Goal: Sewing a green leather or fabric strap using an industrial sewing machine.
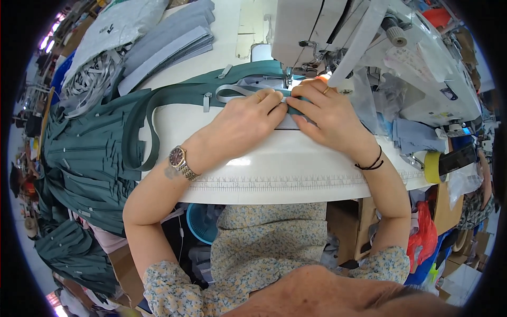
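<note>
My left hand [251, 119] is closed, its fingertips pinching the edge of a dark green fabric strip [179, 92] close to the needle. My right hand [328, 113] meets it there, thumb and fingers pressed together on the same strip. The sewing machine's presser foot [289, 77] stands just beyond my fingertips, with a lit spot beside it. A pale grey tape [224, 92] loops out of the fabric next to my left fingers. Small light zipper pulls [206, 102] sit along the strip. My fingers hide the exact place they grip.
A heap of green pieces [90, 153] hangs over the table's left side. Behind it lie grey fabric panels [174, 45] and a white plastic bag [119, 26]. The machine head [317, 31] fills the far right. A yellow tape roll [432, 167] is at the right edge; a ruler [274, 183] runs along the front.
</note>
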`<control>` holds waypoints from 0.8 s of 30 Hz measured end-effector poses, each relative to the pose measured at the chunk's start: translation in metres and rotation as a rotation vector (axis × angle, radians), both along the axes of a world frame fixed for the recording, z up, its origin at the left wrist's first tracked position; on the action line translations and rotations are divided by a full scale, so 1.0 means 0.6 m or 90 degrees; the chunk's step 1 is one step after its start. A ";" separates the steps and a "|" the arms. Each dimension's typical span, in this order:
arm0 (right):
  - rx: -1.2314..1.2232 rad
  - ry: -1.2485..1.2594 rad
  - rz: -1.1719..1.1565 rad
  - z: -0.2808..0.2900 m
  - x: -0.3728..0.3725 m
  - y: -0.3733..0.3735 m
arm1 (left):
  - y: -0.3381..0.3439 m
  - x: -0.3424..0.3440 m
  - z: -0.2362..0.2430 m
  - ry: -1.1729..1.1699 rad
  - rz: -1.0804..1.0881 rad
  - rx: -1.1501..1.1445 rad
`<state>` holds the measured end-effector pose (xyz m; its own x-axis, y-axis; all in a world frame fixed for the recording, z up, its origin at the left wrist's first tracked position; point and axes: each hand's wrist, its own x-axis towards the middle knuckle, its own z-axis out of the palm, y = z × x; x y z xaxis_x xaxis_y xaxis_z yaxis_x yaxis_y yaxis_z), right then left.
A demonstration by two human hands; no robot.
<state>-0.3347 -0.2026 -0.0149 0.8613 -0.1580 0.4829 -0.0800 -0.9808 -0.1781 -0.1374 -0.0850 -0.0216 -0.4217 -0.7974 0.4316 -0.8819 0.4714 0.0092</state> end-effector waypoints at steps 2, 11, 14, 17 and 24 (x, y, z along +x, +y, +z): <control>-0.045 -0.022 0.003 -0.007 0.000 -0.005 | -0.001 -0.001 -0.004 0.004 0.007 0.001; -0.063 -0.024 -0.044 -0.017 -0.003 -0.017 | -0.010 0.003 -0.009 0.039 0.019 -0.040; -0.073 -0.031 -0.043 -0.016 -0.001 -0.022 | -0.014 0.005 -0.009 0.036 0.026 -0.052; -0.067 -0.033 -0.056 -0.015 -0.001 -0.020 | -0.015 0.005 -0.006 0.056 0.014 -0.050; -0.010 -0.015 -0.082 -0.027 -0.005 -0.026 | -0.017 0.004 -0.004 0.061 0.035 -0.019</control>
